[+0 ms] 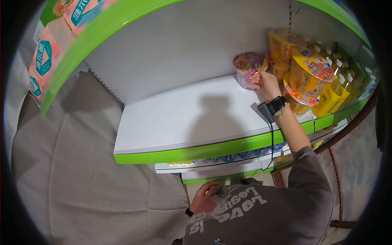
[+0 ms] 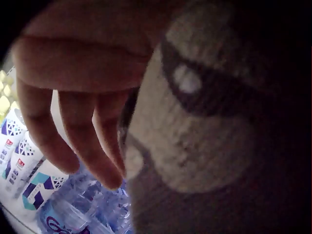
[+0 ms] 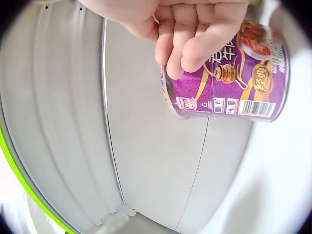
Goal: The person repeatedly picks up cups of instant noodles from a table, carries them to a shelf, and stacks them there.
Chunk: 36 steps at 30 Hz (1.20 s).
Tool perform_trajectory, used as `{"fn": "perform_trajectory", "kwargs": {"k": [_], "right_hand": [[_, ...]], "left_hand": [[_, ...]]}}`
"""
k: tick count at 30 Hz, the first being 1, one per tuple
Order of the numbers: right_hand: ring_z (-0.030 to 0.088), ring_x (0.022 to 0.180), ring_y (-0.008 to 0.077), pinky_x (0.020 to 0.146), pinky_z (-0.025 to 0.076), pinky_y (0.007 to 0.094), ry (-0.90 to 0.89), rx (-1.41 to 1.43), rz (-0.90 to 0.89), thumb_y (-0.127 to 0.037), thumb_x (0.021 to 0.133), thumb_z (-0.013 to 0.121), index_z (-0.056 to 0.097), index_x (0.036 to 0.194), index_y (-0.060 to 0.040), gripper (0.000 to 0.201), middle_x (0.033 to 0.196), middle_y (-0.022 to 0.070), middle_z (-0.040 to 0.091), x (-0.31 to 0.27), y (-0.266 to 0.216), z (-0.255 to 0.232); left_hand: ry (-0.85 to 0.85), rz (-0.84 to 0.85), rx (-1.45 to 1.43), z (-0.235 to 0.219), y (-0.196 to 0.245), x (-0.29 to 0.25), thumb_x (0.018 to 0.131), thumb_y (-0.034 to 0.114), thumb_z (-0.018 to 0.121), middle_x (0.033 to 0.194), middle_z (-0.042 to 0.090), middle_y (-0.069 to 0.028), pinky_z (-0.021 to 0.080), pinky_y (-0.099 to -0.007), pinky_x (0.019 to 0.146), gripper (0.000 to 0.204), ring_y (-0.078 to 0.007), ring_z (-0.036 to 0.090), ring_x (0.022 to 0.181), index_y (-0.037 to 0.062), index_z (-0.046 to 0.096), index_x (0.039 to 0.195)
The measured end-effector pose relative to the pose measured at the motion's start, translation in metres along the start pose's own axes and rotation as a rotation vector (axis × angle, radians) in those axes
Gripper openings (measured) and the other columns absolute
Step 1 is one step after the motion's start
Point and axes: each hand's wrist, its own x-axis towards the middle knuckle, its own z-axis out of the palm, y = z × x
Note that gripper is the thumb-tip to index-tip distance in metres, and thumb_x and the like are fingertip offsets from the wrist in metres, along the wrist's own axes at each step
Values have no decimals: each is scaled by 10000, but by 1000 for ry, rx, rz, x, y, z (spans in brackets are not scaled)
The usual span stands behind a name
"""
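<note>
A purple noodle cup stands upright on the white shelf, beside stacked yellow cups. My right hand holds its right side near the rim. Seen from the right wrist, the curled fingers of my right hand lie against the purple cup; the thumb's contact is not clear. My left hand hangs low by the shirt, below the shelf. In the left wrist view my left hand has loosely bent fingers and holds nothing.
Yellow bottles stand at the right end of the shelf. A green shelf edge runs in front, and another green edge arches above. Blue-wrapped packs sit on a lower shelf. A black cable hangs from the right wrist.
</note>
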Motion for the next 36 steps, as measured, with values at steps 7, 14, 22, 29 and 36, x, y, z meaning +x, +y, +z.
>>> {"fn": "perform_trajectory", "kwargs": {"k": [7,14,22,29,36], "right_hand": [[573,699,114,600,449,228,-44,84,30,-298,902,459,557,798,-44,291,790,60,623,3,10,5],[565,717,105,603,431,220,-115,116,71,-238,894,437,566,876,-26,250,856,69,626,-4,4,3],[549,679,102,586,439,234,-132,246,45,-184,869,458,535,861,-45,159,783,39,582,-11,13,4],[525,612,97,556,438,224,-177,347,-21,-152,852,486,521,835,-53,106,720,13,534,-23,7,-3],[500,639,67,596,394,190,-445,-24,-166,-161,858,489,552,821,-57,127,717,-11,540,-64,-3,7]], "left_hand": [[-22,48,88,12,-4,8,893,143,501,957,586,-83,454,-262,703,217,-146,562,806,28,552,1070],[-6,101,71,54,-1,9,884,133,503,932,585,-101,454,-269,691,215,-168,573,777,31,556,1066],[135,22,96,95,-12,-15,875,121,497,901,594,-117,448,-280,665,211,-195,573,742,30,564,1052],[269,-18,47,124,-10,-54,873,118,495,926,593,-130,446,-293,704,202,-219,578,795,25,560,1040],[470,-3,205,137,-17,-116,859,135,494,950,594,-148,447,-325,754,202,-291,581,863,22,572,1007]]}}
